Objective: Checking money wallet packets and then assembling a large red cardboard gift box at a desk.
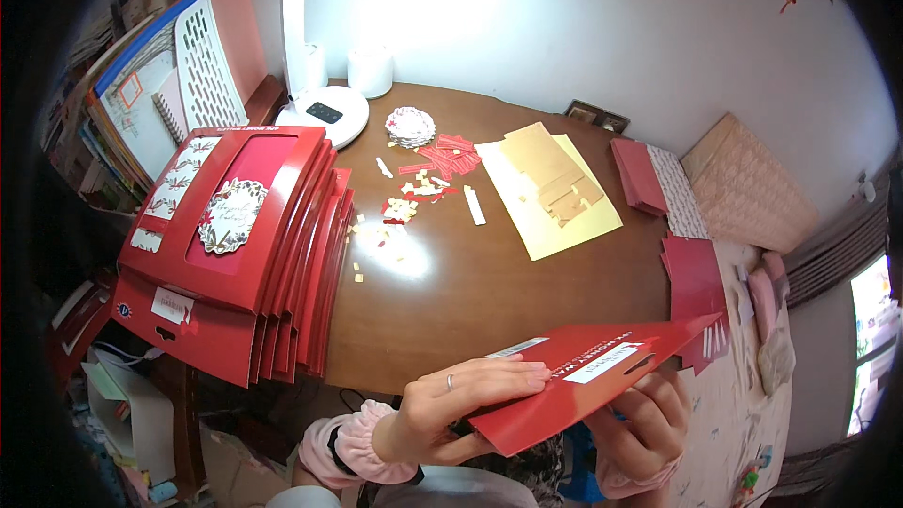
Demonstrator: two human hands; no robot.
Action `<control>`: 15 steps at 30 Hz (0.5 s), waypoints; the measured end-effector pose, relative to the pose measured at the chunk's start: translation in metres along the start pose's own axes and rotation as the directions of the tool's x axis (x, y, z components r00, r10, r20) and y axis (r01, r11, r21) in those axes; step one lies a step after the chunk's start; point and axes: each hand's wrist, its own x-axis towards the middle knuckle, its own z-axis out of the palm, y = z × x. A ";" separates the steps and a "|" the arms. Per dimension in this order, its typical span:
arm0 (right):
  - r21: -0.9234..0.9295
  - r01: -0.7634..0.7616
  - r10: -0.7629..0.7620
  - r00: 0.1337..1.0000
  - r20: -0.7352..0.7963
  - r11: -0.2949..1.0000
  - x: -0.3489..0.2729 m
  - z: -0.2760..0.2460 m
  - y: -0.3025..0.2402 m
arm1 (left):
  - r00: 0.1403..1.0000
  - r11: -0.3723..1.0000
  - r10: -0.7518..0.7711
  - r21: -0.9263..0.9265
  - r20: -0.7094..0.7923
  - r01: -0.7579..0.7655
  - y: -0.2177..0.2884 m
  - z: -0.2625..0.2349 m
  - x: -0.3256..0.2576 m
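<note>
A flat red cardboard package with a white label and a hang slot is held tilted over the table's near edge. My left hand, with a ring on one finger, grips its left end, fingers over the top and thumb below. From underneath, my right hand holds the right part near the slot, fingers curled; some fingertips are hidden behind the card. To the left rises a stack of similar red packages, the top one showing a round floral tag in its window.
The brown table bears small yellow pieces, red strips, a pile of round tags and yellow sheets. A white lamp stands at the back left. Red cards lie beyond the table's right edge.
</note>
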 end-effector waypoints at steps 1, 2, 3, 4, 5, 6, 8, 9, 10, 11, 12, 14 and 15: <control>0.005 0.009 -0.009 1.000 -0.001 1.000 -0.002 0.001 0.003 | 1.000 1.000 -0.006 -0.006 -0.011 0.006 0.000 0.001 0.001; 0.009 0.019 -0.019 1.000 -0.003 1.000 -0.003 0.001 0.005 | 1.000 1.000 -0.011 -0.012 -0.021 0.011 0.000 0.002 0.001; 0.014 0.017 -0.017 1.000 -0.002 1.000 -0.004 0.003 0.005 | 1.000 1.000 -0.016 -0.011 -0.022 0.016 0.000 0.002 0.001; -0.007 0.011 -0.011 1.000 -0.001 1.000 -0.005 0.005 0.005 | 0.999 1.000 -0.021 -0.007 -0.030 0.021 0.000 0.002 0.001; -0.028 0.006 -0.006 1.000 0.000 1.000 -0.005 0.006 0.005 | 0.999 1.000 -0.026 -0.002 -0.038 0.026 0.000 0.002 0.001; -0.028 0.004 -0.004 1.000 0.001 1.000 -0.006 0.006 0.005 | 0.999 1.000 -0.028 -0.003 -0.038 0.028 0.000 0.003 0.000; -0.019 0.027 -0.027 1.000 -0.001 0.999 -0.006 0.005 0.006 | 0.998 1.000 -0.010 -0.013 -0.057 0.009 -0.001 0.005 0.000; -0.017 0.026 -0.026 1.000 -0.001 1.000 -0.007 0.007 0.006 | 0.998 1.000 -0.011 -0.012 -0.057 0.011 0.000 0.007 0.000; -0.015 0.017 -0.018 0.999 -0.029 1.000 -0.008 0.009 0.005 | 0.996 0.999 -0.031 0.008 -0.085 0.032 0.003 0.009 0.001; -0.013 0.008 -0.009 0.998 -0.058 1.000 -0.009 0.010 0.005 | 0.992 0.998 -0.049 0.029 -0.113 0.053 0.006 0.011 0.002; -0.014 0.006 -0.007 0.998 -0.057 1.000 -0.010 0.010 0.006 | 0.993 0.998 -0.050 0.028 -0.111 0.054 0.009 0.012 0.003; -0.047 0.062 -0.064 0.997 -0.040 0.997 -0.012 0.009 0.008 | 0.984 0.988 -0.115 0.086 -0.139 0.127 0.013 0.014 0.005; -0.048 0.058 -0.060 0.997 -0.041 0.997 -0.012 0.008 0.009 | 0.984 0.988 -0.116 0.086 -0.136 0.128 0.015 0.014 0.006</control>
